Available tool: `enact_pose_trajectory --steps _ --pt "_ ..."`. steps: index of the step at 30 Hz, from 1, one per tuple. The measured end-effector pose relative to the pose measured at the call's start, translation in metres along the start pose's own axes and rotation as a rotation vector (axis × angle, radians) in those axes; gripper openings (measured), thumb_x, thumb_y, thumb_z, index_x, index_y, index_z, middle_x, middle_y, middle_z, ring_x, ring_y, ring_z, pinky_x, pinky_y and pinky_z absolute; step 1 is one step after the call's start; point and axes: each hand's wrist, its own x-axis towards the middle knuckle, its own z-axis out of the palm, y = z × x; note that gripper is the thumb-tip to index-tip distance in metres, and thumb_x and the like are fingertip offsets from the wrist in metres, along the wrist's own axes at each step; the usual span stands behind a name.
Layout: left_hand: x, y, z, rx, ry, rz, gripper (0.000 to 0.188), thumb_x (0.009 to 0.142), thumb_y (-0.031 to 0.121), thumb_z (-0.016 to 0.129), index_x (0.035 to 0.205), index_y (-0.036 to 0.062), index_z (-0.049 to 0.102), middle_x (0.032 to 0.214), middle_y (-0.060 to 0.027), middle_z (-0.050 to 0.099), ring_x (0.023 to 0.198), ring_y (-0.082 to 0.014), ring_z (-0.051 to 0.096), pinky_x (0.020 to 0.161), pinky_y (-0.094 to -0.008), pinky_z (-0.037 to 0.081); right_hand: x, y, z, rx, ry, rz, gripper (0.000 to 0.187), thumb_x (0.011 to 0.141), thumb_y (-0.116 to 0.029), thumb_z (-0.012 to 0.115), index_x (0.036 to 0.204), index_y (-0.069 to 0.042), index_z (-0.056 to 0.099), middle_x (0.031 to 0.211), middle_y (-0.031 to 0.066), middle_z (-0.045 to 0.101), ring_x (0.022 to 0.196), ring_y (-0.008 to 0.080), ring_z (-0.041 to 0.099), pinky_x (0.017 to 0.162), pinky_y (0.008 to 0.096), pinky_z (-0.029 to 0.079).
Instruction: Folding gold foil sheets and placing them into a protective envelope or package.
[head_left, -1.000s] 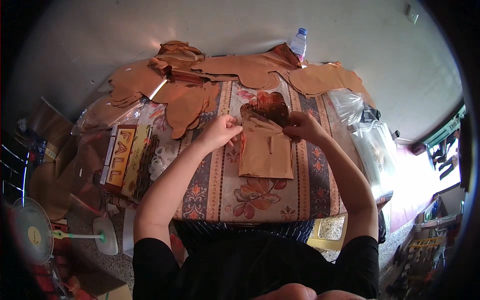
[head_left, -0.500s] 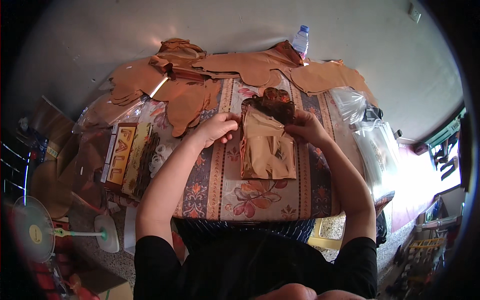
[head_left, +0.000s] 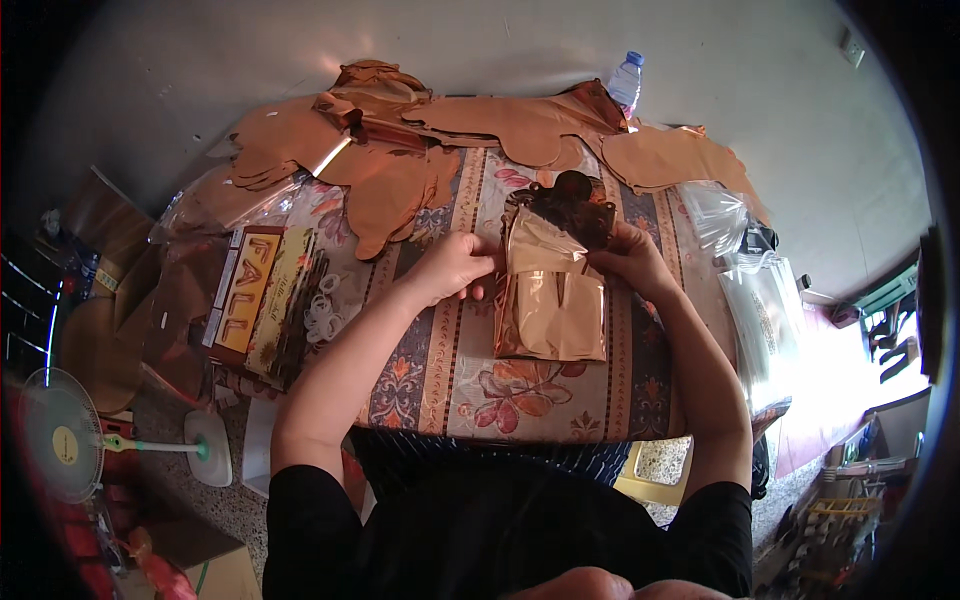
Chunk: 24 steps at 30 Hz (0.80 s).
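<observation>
A folded copper-coloured foil balloon (head_left: 555,315) lies flat on the table in front of me, its shiny face up and its dark, crumpled lobed end (head_left: 560,205) pointing away. My left hand (head_left: 460,268) is closed at its left edge, with thumb and forefinger on the foil and the other fingers curled. Opposite it, my right hand (head_left: 637,262) pinches the upper right edge, thumb on top. The fingers under the foil are hidden. Several flat foil balloons (head_left: 390,205) lie in piles along the far side of the table.
On the left stand printed boxes (head_left: 245,290) beside loose white rings (head_left: 323,310). Clear plastic bags (head_left: 755,310) lie at the right edge. A water bottle (head_left: 626,82) stands at the back by the wall. Beside the table on the left is a fan (head_left: 62,435).
My left hand has come in against the foil's left edge. The foil's lobed end has shifted under my right hand. The whole view has shifted slightly.
</observation>
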Motion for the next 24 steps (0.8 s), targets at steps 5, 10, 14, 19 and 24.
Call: enact_pose_trajectory --steps 5,10,14,19,24 --pt "0.003 0.0 0.018 0.086 0.168 0.087 0.017 0.092 0.013 0.058 0.089 -0.0025 0.063 0.067 -0.002 0.06 0.048 -0.0074 0.054 0.04 -0.0252 0.041 0.004 0.013 -0.01 -0.109 -0.033 0.049 0.02 0.083 0.002 0.07 0.099 -0.007 0.063 0.086 -0.0022 0.067 0.079 0.0048 0.062 0.067 0.0221 0.05" --pt "0.014 -0.024 0.019 0.471 0.369 0.465 0.026 0.092 0.013 0.056 0.073 -0.0033 0.055 0.059 -0.0052 0.058 0.048 -0.01 0.055 0.042 -0.0293 0.043 0.003 0.003 0.003 -0.076 -0.017 0.024 0.015 0.084 -0.001 0.071 0.09 -0.007 0.058 0.077 -0.0041 0.064 0.067 0.0029 0.058 0.057 0.0197 0.045" --pt "0.003 0.004 0.02 0.269 0.251 0.223 0.022 0.092 0.012 0.056 0.077 -0.0035 0.057 0.065 -0.0071 0.062 0.057 -0.0132 0.063 0.045 -0.0275 0.047 0.002 0.008 -0.001 -0.077 -0.012 0.047 0.016 0.084 -0.001 0.071 0.091 -0.007 0.057 0.076 -0.0026 0.064 0.066 0.004 0.058 0.057 0.0204 0.045" --pt "-0.002 -0.004 0.002 -0.244 -0.027 -0.044 0.016 0.09 0.01 0.057 0.086 -0.0051 0.055 0.079 -0.0114 0.066 0.061 -0.0169 0.066 0.048 -0.0264 0.052 0.003 0.004 -0.003 -0.134 -0.035 0.078 0.02 0.085 0.0 0.069 0.101 -0.006 0.059 0.081 -0.0006 0.067 0.071 0.0055 0.061 0.06 0.0208 0.047" --pt "-0.005 -0.01 -0.006 -0.243 -0.222 -0.097 0.019 0.092 0.009 0.058 0.103 -0.0059 0.058 0.089 -0.0108 0.068 0.066 -0.0159 0.068 0.048 -0.023 0.049 0.003 0.009 -0.004 -0.173 -0.032 0.045 0.027 0.086 0.0 0.067 0.111 -0.007 0.061 0.086 -0.0002 0.068 0.075 0.0058 0.062 0.061 0.0206 0.047"
